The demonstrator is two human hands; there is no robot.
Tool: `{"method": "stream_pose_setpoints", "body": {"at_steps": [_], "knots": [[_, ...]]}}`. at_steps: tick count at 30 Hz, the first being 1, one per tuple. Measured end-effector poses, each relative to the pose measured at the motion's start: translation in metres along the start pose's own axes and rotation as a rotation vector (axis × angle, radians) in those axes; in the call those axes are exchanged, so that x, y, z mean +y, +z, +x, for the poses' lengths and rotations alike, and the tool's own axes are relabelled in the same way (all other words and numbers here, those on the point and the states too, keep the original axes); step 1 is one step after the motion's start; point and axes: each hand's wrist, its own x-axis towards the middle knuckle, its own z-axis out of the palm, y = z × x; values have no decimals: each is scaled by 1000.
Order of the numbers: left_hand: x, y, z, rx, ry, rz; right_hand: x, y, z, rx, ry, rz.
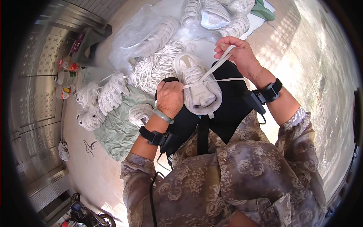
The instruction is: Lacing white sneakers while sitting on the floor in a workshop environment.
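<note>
A white sneaker [207,101] lies on the black cloth [234,89] over my lap, toe pointing away and opening toward me. Its upper part is partly laced. My right hand [242,56] is raised beyond the shoe to the right, with thumb and fingers pinching a white shoelace [218,66] that stretches tautly from the shoe. Another length of lace trails rightward across the cloth. Closed against the shoe's left side is my left hand [170,98]; a short run of lace reaches its fingers, and the fingertips are partly hidden.
Beyond the shoe lies a heap of white laces [157,68]. Clear plastic bags [132,32] and stacked white shoes [191,15] are at the back. Bundled white shoe parts [112,92] rest left on green sheeting [123,126]. Bottles [67,78] stand by the metal door [41,94].
</note>
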Motion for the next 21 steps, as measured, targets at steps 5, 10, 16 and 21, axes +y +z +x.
{"method": "stream_pose_setpoints", "body": {"at_steps": [5, 10, 16, 21], "knots": [[-4, -8, -6, -103, -75, 39, 6, 1, 12, -117, 13, 59], [-18, -22, -19, -30, -103, 189, 18, 5, 19, -127, -305, -479], [-78, -72, -75, 12, -237, 518, 12, 27, -6, -464, -440, -1358], [-117, -103, -130, 36, -336, 678, 28, 41, -11, -592, -488, -1241]]}}
